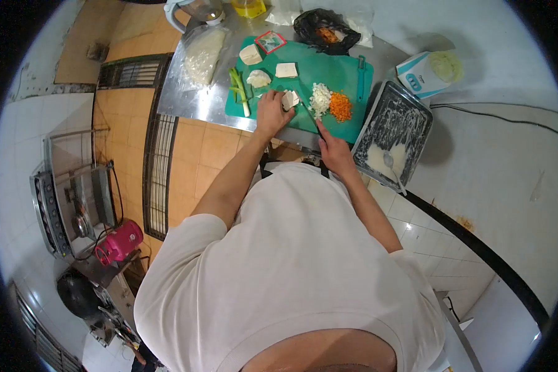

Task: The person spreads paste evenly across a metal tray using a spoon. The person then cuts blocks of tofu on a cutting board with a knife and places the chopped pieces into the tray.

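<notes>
Surface: grey metal, shiny (195,106); carries the whole spread.
Board: green, rectangular cutting board (332,67) flat on the surface.
Tray: dark, rectangular metal tray (421,123), smeared white inside, right of the board; metal spoon (389,160) lies in it.
Clear bag: clear plastic bag with whitish contents (203,59), left of the board.
Black bag: crumpled black plastic bag (307,28), open, at the board's far edge.
Left hand: at the board's near side (271,114); thumb and fingers pinch an off-white block.
Right hand: at the board's near edge (336,152); fingers closed round the handle of a knife.
Knife: narrow, dark-looking blade (310,116) pointing away from the body, tip just beside the held block; contact cannot be told.
Stalks: green-and-white vegetable stalks (242,93), board's left end.
Held block: off-white, squarish (291,99), on the board, left of the chopped heaps.
Heaps: finely chopped white bits (320,98) and diced orange bits (340,107), touching side by side.
</notes>
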`<move>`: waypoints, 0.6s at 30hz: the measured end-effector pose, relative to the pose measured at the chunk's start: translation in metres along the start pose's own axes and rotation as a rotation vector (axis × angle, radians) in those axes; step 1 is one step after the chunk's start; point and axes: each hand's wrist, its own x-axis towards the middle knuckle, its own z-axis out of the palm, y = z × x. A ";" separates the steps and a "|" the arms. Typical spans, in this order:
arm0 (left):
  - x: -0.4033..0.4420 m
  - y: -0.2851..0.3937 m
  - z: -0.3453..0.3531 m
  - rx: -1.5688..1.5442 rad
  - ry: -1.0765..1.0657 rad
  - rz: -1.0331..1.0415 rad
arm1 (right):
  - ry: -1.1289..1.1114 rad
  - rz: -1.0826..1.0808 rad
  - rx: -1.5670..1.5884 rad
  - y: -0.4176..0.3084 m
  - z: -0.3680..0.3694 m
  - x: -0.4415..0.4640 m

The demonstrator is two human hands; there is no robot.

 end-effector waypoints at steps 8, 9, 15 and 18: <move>0.000 -0.017 0.010 -0.014 -0.009 0.036 | -0.064 -0.044 -0.113 -0.005 0.001 0.004; 0.000 -0.018 0.010 -0.027 -0.013 0.039 | -0.053 -0.056 -0.124 -0.004 0.002 0.005; 0.001 -0.023 0.011 -0.057 0.007 0.065 | -0.102 0.004 -0.230 -0.001 0.013 0.015; -0.001 -0.024 0.013 -0.059 0.036 0.072 | -0.139 0.050 -0.240 -0.002 0.018 0.026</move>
